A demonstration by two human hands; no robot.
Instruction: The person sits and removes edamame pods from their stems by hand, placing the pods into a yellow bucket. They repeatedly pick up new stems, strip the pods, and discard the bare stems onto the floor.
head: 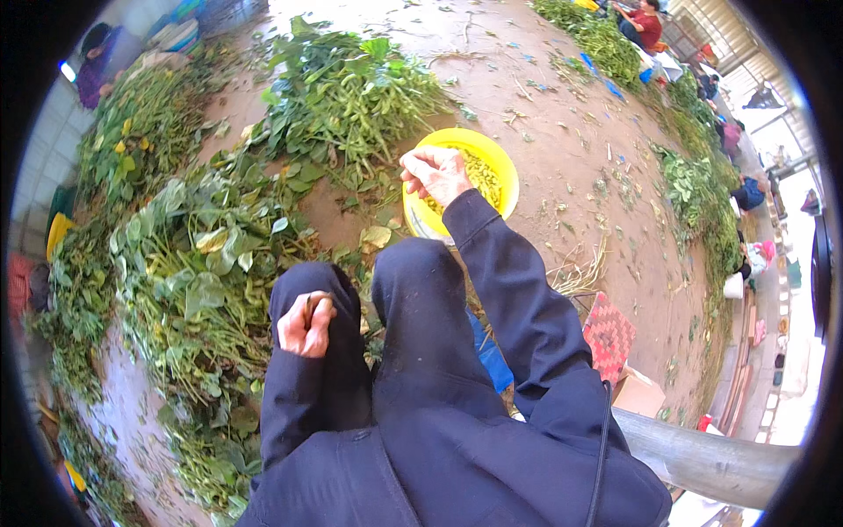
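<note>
My right hand (436, 174) is over the near left part of a yellow bucket (510, 165), its fingertips drawn together and no object visible between them. Green bean pods (484, 176) lie inside the bucket, partly hidden by that hand. My left hand (307, 326) is curled at my left knee. A narrow brownish strip shows between its thumb and fingers; whether it is a stem or only shadow is unclear. To the left lies a heap of leafy bean plants (204, 263), and another pile of plants with pods (355, 92) lies beyond the bucket.
A metal pipe (705, 454) runs beside me at lower right, near a cardboard box (639, 392) and a red patterned mat (607, 336). Fallen leaves litter the brown floor (560, 132). One person (645, 26) sits at far right, another person (99, 62) at far left.
</note>
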